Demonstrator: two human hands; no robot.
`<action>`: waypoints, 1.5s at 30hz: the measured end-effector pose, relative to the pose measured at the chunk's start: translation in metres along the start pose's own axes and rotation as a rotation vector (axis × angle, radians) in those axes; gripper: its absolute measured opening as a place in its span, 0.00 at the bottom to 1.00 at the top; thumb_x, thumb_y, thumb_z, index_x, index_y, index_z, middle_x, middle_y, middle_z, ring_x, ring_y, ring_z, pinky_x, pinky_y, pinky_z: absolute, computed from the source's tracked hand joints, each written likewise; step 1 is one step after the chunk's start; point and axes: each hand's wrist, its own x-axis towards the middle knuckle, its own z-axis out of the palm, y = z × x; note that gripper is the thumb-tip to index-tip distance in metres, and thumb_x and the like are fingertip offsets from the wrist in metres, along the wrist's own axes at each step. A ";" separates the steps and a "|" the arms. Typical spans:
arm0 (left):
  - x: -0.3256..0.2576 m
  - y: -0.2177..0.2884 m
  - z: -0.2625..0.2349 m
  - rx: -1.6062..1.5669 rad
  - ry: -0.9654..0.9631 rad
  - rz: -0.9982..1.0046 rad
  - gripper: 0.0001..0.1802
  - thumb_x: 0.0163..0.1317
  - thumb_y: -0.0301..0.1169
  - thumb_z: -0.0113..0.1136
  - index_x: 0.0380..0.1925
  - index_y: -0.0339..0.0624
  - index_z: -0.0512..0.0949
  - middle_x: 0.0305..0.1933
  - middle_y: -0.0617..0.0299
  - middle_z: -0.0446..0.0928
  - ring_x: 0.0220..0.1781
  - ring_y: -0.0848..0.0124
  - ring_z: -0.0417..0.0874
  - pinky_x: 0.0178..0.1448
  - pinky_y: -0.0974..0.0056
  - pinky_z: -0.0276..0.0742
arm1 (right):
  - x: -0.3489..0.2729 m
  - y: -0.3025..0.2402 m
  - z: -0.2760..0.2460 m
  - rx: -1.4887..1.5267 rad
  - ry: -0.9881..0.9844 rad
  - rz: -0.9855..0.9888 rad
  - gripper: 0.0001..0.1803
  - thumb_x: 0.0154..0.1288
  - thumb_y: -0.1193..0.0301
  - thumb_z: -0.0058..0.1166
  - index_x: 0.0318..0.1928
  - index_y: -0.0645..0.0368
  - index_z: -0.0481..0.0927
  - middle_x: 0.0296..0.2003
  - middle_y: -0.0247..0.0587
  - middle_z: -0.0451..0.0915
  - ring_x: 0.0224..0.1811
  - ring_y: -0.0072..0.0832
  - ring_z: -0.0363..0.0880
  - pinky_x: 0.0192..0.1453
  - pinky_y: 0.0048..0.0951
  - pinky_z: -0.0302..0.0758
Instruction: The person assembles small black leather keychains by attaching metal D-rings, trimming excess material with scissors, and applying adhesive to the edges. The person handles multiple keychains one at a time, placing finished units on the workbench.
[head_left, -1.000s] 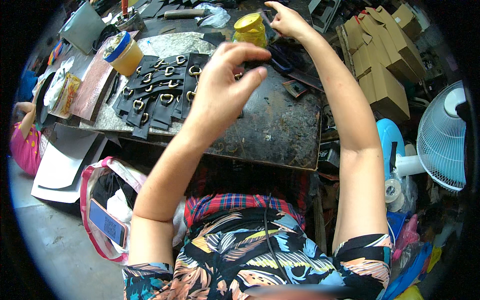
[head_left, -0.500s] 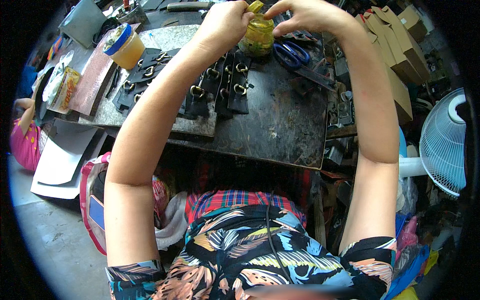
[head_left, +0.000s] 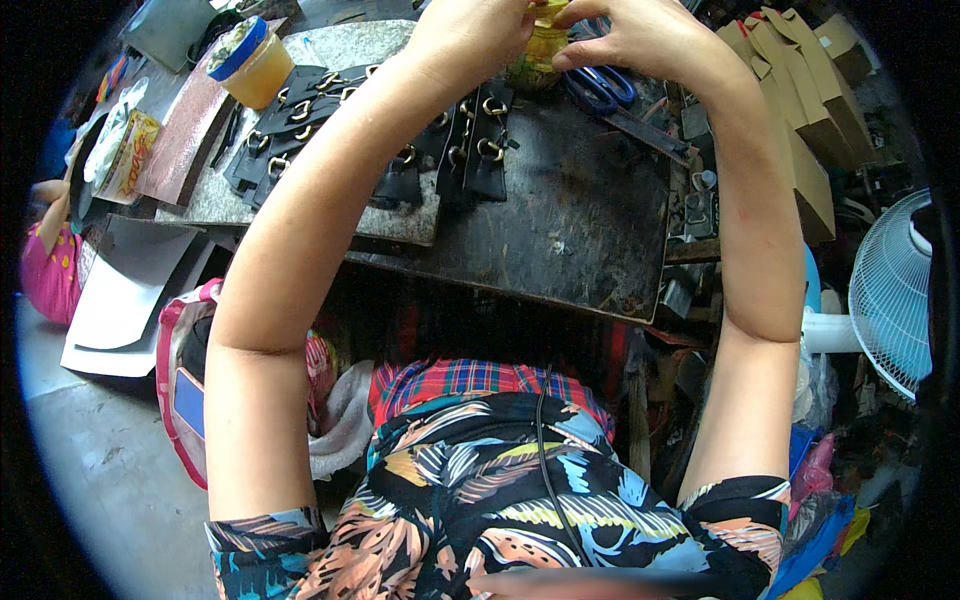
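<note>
Left hand (head_left: pixel 480 35): raised at the top edge of the view, fingers curled against a yellow jar (head_left: pixel 540 50); whether the jar is clamped cannot be told. Right hand (head_left: pixel 640 35): fingers bent together, set on the other side of the same jar. Yellow jar: stood at the far edge of the dark tabletop (head_left: pixel 580 220), between both hands, partly hidden. Black leather straps with brass rings (head_left: pixel 470 150): laid in rows just below the hands. Blue-handled scissors (head_left: pixel 600 90): beside the jar. Blue-lidded tub (head_left: pixel 250 60): far left. White fan (head_left: pixel 895 290): at right
</note>
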 end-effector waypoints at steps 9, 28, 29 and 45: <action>-0.094 0.045 -0.009 0.422 -0.273 0.011 0.16 0.56 0.41 0.71 0.38 0.43 0.81 0.45 0.56 0.79 0.55 0.55 0.79 0.56 0.55 0.79 | -0.065 -0.012 0.047 0.676 0.317 -0.071 0.26 0.65 0.70 0.61 0.62 0.56 0.71 0.34 0.41 0.82 0.35 0.29 0.81 0.40 0.28 0.78; -0.111 0.049 0.001 0.382 -0.216 -0.047 0.16 0.56 0.39 0.69 0.38 0.42 0.79 0.42 0.53 0.80 0.51 0.54 0.83 0.50 0.52 0.80 | -0.097 -0.045 0.149 1.030 0.396 -0.071 0.30 0.73 0.73 0.51 0.73 0.56 0.61 0.39 0.44 0.88 0.44 0.23 0.85 0.54 0.27 0.78; -0.111 0.051 0.000 0.382 -0.249 -0.044 0.17 0.56 0.40 0.70 0.38 0.41 0.78 0.42 0.53 0.80 0.52 0.54 0.82 0.50 0.52 0.80 | -0.102 -0.042 0.148 1.184 0.374 -0.049 0.30 0.73 0.73 0.51 0.73 0.56 0.61 0.39 0.44 0.88 0.44 0.22 0.84 0.53 0.26 0.78; -0.144 0.079 -0.014 -1.060 -0.369 -0.443 0.29 0.56 0.19 0.54 0.62 0.37 0.75 0.38 0.67 0.77 0.40 0.79 0.76 0.48 0.74 0.71 | -0.142 -0.035 0.140 1.421 0.428 0.177 0.37 0.73 0.76 0.54 0.76 0.59 0.52 0.47 0.45 0.84 0.46 0.23 0.83 0.50 0.24 0.79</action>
